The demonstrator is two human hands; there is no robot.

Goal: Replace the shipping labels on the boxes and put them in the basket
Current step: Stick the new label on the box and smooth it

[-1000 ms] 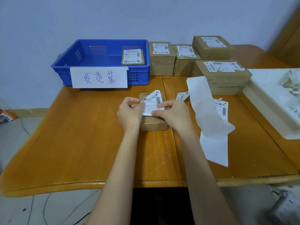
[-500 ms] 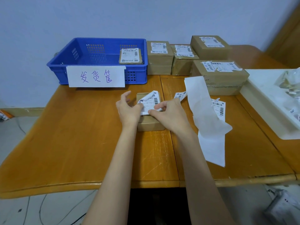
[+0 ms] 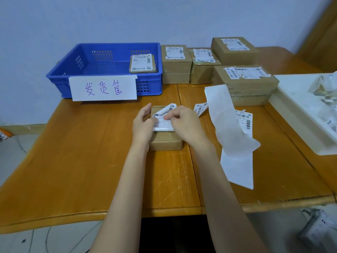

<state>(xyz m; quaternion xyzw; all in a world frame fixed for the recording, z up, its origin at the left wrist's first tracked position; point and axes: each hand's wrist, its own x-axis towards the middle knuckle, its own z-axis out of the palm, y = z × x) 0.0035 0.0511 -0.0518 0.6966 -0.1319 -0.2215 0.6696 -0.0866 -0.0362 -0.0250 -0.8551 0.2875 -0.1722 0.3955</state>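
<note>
We have the small box point(image 3: 165, 141) mid-table right under both hands, long axis running away from us toward the blue basket point(image 3: 87, 77), far-left. Left hand point(image 3: 143, 125), fingers fairly straight, steadies the box's left side; right hand point(image 3: 184, 123) pinches the half-curled label point(image 3: 164, 117) on its top. Left hand sits nearer the basket, probably the carrier.
</note>
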